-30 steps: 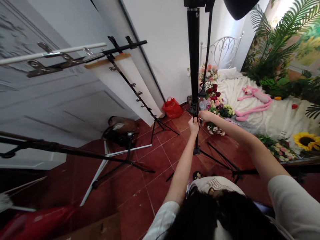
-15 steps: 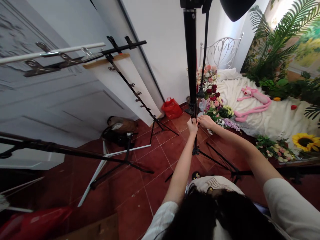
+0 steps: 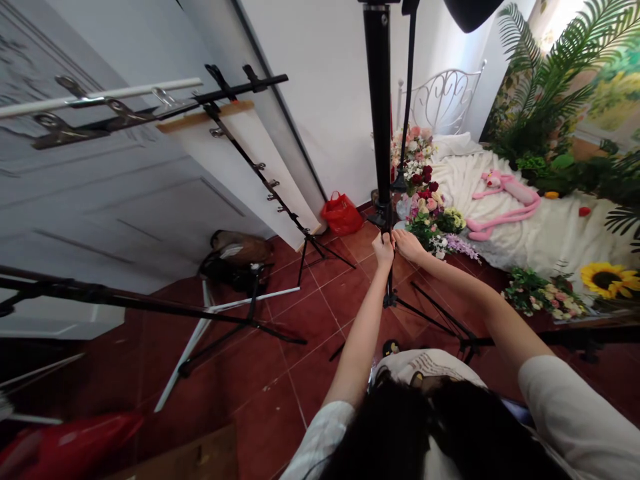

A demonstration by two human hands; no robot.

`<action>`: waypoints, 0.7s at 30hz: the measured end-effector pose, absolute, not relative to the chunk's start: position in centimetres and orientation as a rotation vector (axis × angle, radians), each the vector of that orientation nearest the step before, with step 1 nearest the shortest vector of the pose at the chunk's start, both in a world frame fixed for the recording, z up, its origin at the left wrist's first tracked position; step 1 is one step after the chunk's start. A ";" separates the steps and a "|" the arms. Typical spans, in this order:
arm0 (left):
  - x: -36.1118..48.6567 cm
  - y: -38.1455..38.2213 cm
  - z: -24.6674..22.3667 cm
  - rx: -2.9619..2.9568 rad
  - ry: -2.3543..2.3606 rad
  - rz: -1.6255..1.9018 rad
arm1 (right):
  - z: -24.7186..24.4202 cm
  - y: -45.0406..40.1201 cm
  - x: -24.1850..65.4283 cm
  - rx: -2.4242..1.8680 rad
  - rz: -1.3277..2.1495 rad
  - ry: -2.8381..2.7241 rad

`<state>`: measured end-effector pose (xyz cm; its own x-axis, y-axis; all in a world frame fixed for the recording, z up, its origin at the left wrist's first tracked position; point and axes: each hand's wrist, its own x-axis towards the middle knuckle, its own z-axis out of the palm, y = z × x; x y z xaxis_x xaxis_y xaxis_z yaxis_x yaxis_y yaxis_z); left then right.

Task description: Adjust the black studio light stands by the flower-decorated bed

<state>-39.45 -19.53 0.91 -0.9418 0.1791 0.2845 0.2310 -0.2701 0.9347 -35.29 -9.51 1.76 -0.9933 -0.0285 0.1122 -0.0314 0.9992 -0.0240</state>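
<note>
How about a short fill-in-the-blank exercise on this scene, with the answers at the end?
1. The left hand and the right hand are both at an upright pole whose colour is ____.
2. The long-limbed plush toy lying on the pale cloth is ____ in colour.
3. The big yellow flower at the far right is a ____.
4. The bag with handles, on the floor near the wall, is ____.

Missing words: black; pink; sunflower; red.

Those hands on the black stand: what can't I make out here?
Head view:
- Black stand inside the left hand: hidden by its grip.
- What the right hand touches: hidden by its fingers.
- Stand's top: beyond the upper edge.
- Red bag's contents: hidden by its sides.
</note>
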 end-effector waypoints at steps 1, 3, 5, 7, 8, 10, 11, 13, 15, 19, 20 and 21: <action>-39.5 -19.5 0.9 -0.528 -1.884 -2.420 | 1.4 -9.6 -35.2 0.014 0.074 -3.002; -39.5 -19.5 0.9 -0.523 -1.893 -2.420 | 0.8 -9.8 -35.0 -0.044 0.150 -2.960; -39.5 -19.5 0.9 -0.521 -1.898 -2.418 | 0.5 -9.7 -34.8 -0.056 0.207 -2.953; -39.6 -19.5 0.8 -0.521 -1.901 -2.417 | 0.6 -9.4 -34.7 0.001 0.222 -2.984; -39.6 -19.5 0.8 -0.517 -1.901 -2.419 | 0.9 -9.2 -34.7 0.050 0.219 -3.005; -39.6 -19.4 0.7 -0.509 -1.897 -2.434 | 1.7 -8.5 -34.7 0.145 0.201 -3.037; -39.6 -19.4 0.7 -0.508 -1.893 -2.442 | 2.2 -8.1 -34.7 0.181 0.187 -3.045; -39.5 -19.4 0.7 -0.514 -1.881 -2.456 | 3.1 -7.6 -34.8 0.223 0.149 -3.043; -39.5 -19.4 0.7 -0.528 -1.878 -2.453 | 3.6 -7.4 -34.8 0.213 0.126 -3.023; -39.6 -19.5 0.5 -0.539 -1.912 -2.405 | 2.6 -8.3 -33.4 0.094 0.237 -2.915; -39.7 -19.6 0.5 -0.544 -1.923 -2.397 | 1.9 -8.5 -32.6 0.081 0.283 -2.882; -39.7 -19.6 0.4 -0.546 -1.932 -2.391 | 1.2 -8.8 -31.7 0.074 0.327 -2.859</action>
